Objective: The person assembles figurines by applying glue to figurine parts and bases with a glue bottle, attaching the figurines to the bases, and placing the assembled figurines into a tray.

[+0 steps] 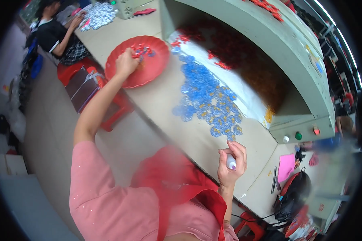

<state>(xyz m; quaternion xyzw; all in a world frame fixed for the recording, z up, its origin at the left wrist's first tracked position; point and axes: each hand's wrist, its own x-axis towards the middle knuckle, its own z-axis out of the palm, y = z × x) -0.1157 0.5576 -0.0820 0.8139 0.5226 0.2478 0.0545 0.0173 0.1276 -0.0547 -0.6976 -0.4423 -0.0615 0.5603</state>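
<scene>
Sitting at the far left end of the long table (161,104), another person (54,34) in a dark top bent over a heap of pale round pieces (98,15) spread on the tabletop, one of their hands resting at its edge. Nearer along the bench stood a red stool (108,108) with a dark box on it, just beside the table's side.

Next came the red plate (149,74), a shallow round dish lying flat on the table. It held only a small cluster of red and blue pieces (142,50) near its far rim; most of its floor was bare. The left hand (126,62) reached out at arm's length into the dish, fingers curled down and bunched on the near edge of that cluster; whether they pinched a piece I could not tell.

Right of the plate, a broad drift of blue pieces (207,98) lay loose on the tabletop and on a white sheet, running toward the mouth of a pale green machine housing (269,44). Inside that arched opening lay red pieces (217,48) and, lower down, orange ones (269,114).

Close to the body, at the table's near edge, the right hand (231,160) was wrapped around a small white bottle (231,162), fingers closed narrowly about it, held upright above the table.
</scene>
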